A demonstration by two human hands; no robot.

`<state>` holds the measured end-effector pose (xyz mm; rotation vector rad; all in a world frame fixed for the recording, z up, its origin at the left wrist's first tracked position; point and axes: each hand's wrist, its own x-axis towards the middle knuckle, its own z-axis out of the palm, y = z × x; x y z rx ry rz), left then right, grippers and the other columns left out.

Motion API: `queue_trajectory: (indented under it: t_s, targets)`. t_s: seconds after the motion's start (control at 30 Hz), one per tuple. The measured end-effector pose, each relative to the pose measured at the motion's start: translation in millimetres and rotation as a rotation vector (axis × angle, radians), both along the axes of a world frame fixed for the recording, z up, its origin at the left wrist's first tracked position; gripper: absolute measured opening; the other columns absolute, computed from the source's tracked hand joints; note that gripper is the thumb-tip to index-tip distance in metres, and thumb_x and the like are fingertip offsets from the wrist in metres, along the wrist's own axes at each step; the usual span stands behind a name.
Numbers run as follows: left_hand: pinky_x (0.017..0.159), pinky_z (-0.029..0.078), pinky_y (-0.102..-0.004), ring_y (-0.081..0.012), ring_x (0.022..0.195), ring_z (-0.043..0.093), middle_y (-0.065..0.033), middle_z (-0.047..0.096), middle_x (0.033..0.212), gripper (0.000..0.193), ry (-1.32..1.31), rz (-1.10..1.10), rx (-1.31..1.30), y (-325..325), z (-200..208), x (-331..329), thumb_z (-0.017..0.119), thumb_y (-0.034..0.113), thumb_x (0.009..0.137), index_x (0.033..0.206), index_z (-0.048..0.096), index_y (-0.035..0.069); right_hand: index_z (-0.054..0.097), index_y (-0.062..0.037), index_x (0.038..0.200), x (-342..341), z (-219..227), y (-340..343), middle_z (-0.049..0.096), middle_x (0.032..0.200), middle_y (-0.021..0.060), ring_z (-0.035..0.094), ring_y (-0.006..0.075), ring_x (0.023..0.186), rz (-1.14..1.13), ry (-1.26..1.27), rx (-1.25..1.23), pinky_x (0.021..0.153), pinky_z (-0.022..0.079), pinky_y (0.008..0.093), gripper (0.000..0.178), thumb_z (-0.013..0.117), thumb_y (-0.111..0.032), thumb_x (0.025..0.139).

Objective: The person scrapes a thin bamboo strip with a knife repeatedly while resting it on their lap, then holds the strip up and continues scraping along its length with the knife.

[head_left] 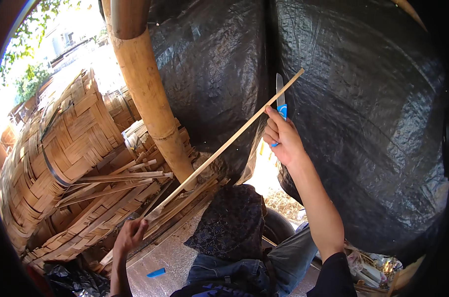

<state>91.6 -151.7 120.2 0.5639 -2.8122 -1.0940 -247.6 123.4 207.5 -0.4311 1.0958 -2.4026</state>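
A long, thin bamboo strip (234, 136) slants across the view, from low on the left to high on the right. My left hand (129, 236) is closed around its lower part, with a pale end showing beyond the hand. Raised in front of the black sheet, my right hand (285, 138) grips a knife (282, 110) with a blue handle. The knife's blade points up and crosses the strip near its upper end. My right fingertips also touch the strip there. A dark patterned cloth (227, 222) lies over my lap.
Woven bamboo baskets (68, 133) are stacked at the left, with loose bamboo strips (120, 178) beside them. A thick bamboo post (153, 94) leans behind. Black plastic sheeting (358, 123) hangs ahead. A small blue piece (156, 272) lies on the ground near a black plastic bag (76, 278).
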Motion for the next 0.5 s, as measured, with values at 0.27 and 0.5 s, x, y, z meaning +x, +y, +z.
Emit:
queue_trajectory:
  t_s: [0.27, 0.5]
  targets:
    - [0.053, 0.034, -0.0374, -0.0227, 0.049, 0.039, -0.0104, 0.042, 0.051, 0.060, -0.057, 0.086, -0.175, -50.7, -6.5, 7.9, 0.041, 0.052, 0.090, 0.064, 0.051, -0.001, 0.051, -0.0155, 0.075, 19.5, -23.3, 3.0, 0.027, 0.049, -0.0098, 0.021, 0.0029, 0.039, -0.030, -0.092, -0.025, 0.041, 0.018, 0.0219, 0.015, 0.063, -0.015, 0.085]
    - [0.044, 0.026, -0.0366, -0.0176, 0.044, 0.026, -0.0093, 0.029, 0.045, 0.058, -0.100, 0.065, -0.169, -38.2, 28.2, -9.5, 0.042, 0.047, 0.090, 0.057, 0.038, -0.001, 0.058, -0.0110, 0.081, 20.0, -58.0, 11.5, 0.025, 0.049, -0.0092, 0.020, 0.0030, 0.040, -0.075, -0.175, -0.004, 0.040, 0.017, 0.0221, 0.006, 0.063, -0.012, 0.084]
